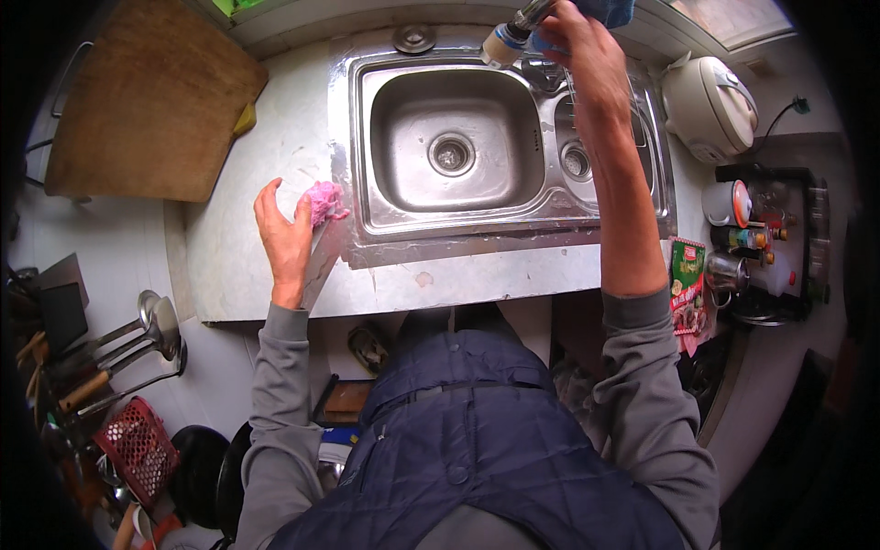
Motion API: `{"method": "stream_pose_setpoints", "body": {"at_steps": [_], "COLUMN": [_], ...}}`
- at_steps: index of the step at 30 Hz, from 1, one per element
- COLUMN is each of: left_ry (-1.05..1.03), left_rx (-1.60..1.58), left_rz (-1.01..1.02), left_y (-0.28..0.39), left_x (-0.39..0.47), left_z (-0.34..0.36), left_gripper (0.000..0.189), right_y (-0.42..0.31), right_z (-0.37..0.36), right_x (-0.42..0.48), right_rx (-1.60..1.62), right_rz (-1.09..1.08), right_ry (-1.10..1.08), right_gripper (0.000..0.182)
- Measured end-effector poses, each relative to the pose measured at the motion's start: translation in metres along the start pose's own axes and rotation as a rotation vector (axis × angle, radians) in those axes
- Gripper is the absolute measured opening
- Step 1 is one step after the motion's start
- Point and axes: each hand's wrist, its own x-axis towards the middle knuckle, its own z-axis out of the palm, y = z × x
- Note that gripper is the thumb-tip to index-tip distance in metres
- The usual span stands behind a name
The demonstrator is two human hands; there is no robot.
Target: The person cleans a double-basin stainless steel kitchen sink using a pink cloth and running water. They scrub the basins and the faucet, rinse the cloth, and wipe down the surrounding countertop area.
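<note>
My right hand [584, 48] reaches over the back of the sink, its fingers around the upper part of the metal faucet [533, 15]. The faucet's pale spray head [502, 48] points down over the back rim of the large basin; no water stream shows. My left hand [283, 240] hovers over the counter left of the sink with fingers spread. Beside its thumb lies a crumpled pink cloth [326, 203]; whether they touch I cannot tell. The stainless steel double sink [450, 218] has a large left basin and a smaller right one, partly hidden by my right forearm.
A wooden cutting board [148, 103] stands at the left, a yellow item [245, 119] by its edge. A round metal drain cover [414, 39] lies behind the sink. To the right are a rice cooker [711, 106], a seasoning packet [687, 285] and several bottles [742, 238].
</note>
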Motion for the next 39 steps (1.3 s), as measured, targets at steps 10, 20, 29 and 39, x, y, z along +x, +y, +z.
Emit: {"method": "stream_pose_setpoints", "body": {"at_steps": [10, 20, 29, 39], "left_ry": [-0.094, 0.004, -0.07, -0.2], "left_rx": [-0.118, -0.041, -0.061, -0.221], "left_rz": [-0.012, 0.047, 0.166, 0.275], "left_y": [0.029, 0.067, 0.17, 0.249], "left_x": [-0.022, -0.039, -0.026, -0.025], "left_z": [0.017, 0.025, 0.071, 0.152], "left_gripper": [0.038, 0.036, 0.035, 0.035], "right_y": [0.016, 0.017, -0.006, -0.02], "right_z": [0.03, -0.032, -0.136, -0.176], "right_x": [0.053, 0.036, 0.027, 0.051], "right_rx": [-0.024, 0.013, 0.029, -0.152], "right_rz": [-0.048, -0.063, 0.016, -0.005], "right_ry": [0.051, -0.298, -0.701, -0.817], "right_gripper": [0.033, 0.016, 0.013, 0.027]}}
